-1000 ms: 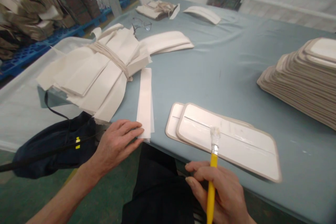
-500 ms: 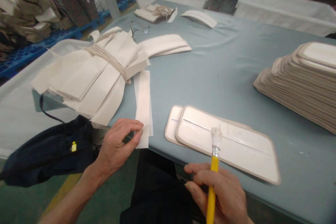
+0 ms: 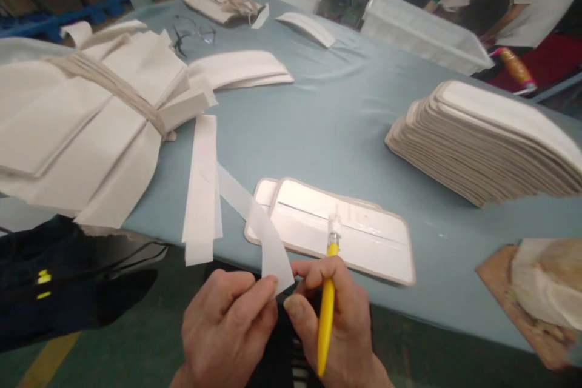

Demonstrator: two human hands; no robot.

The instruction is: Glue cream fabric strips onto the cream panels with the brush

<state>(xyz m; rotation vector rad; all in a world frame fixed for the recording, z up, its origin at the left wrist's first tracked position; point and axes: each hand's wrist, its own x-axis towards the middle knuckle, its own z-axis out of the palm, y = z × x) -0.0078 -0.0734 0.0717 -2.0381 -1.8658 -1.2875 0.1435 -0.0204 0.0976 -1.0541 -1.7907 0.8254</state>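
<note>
My left hand (image 3: 230,321) pinches the near end of a thin white strip (image 3: 268,242), which trails over the left part of two rounded white panels (image 3: 377,248) with brown edges. Close beside it, my right hand (image 3: 334,315) grips a brush (image 3: 328,309) with a yellow handle; its pasty white bristles are over the top panel. The right fingertips are next to the strip's corner, and I cannot tell whether they touch it. Left of the panels, more white strips (image 3: 201,188) lie at the table edge.
A tied bundle of off-white pieces (image 3: 104,115) covers the table's left. Glasses (image 3: 193,33) and curved pieces (image 3: 245,70) lie behind. A tall stack of panels (image 3: 491,139) and a container on a board (image 3: 550,285) are at right. White bins (image 3: 422,33) and people are beyond.
My left hand has lifted one strip off the pile and brought it right, beside my right hand. The view has turned right, showing the container and a person. The brush is still held.
</note>
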